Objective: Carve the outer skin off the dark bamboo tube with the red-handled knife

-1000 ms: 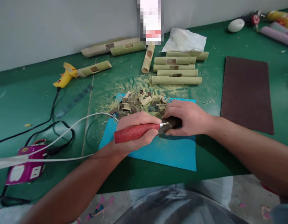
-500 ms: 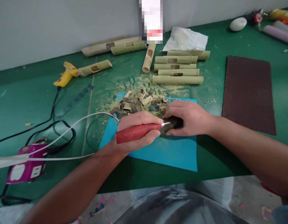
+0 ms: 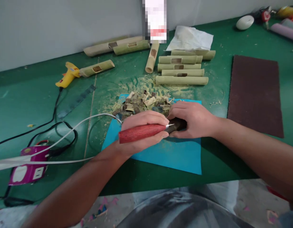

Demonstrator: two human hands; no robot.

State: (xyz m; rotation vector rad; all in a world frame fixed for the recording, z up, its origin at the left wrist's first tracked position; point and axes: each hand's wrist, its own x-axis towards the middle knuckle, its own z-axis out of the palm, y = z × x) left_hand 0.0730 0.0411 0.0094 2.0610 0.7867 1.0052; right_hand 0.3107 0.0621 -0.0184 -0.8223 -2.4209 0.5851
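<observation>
My left hand (image 3: 146, 117) is wrapped around the red wooden handle of a carving knife (image 3: 143, 133). Its short metal blade points right, at a dark brown tubular piece, apparently bamboo (image 3: 181, 123). That piece is gripped in my right hand (image 3: 192, 117), thumb below and fingers above. The blade tip seems to meet it, though the exact contact is too small to tell. Both hands are over a blue sheet (image 3: 179, 158). Just beyond them lies a heap of bamboo chips and shavings (image 3: 146, 102).
Several notched bamboo tubes (image 3: 181, 80) lie at the back, some under white paper (image 3: 189, 39). A yellow glue gun (image 3: 69, 76) and a magenta power adapter (image 3: 29, 164) with cables are at left. A brown mat (image 3: 255, 95) lies at right.
The knife and my left hand have shifted slightly right, toward my right hand, and the handle sits a little more level. My right hand keeps its hold.
</observation>
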